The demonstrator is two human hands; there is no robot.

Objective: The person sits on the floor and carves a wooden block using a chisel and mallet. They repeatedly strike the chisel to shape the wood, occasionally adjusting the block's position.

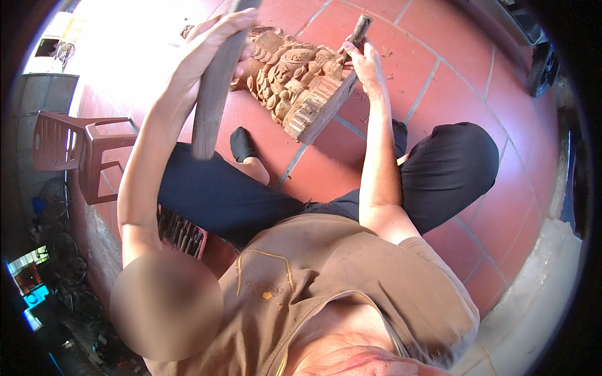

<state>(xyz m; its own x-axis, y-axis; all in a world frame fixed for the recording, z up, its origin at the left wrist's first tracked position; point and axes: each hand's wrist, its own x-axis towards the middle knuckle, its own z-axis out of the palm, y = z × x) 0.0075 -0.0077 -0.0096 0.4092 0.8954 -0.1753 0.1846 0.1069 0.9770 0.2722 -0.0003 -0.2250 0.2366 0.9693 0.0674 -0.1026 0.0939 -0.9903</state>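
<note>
Red tiled floor (pixel 458 81) with pale joints fills the upper and middle part of the frame, washed out by glare at upper left. A carved wooden piece (pixel 291 72) lies on the tiles at upper centre, its surface cut in deep rounded relief, its flat end turned toward the lower right. Left hand (pixel 213 44), upper left of centre, is closed around a long dark wooden bar (pixel 216 103), which slants down past the carving's left side. Right hand (pixel 367 66), upper right of centre, grips a short dark rod (pixel 362 26) at the carving's right end; contact at the rod's lower tip cannot be determined. Wood chips are scattered nearby. Brown plastic chair (pixel 94 147) stands at left; dark tools (pixel 179 230) sit together below it, near the left elbow
</note>
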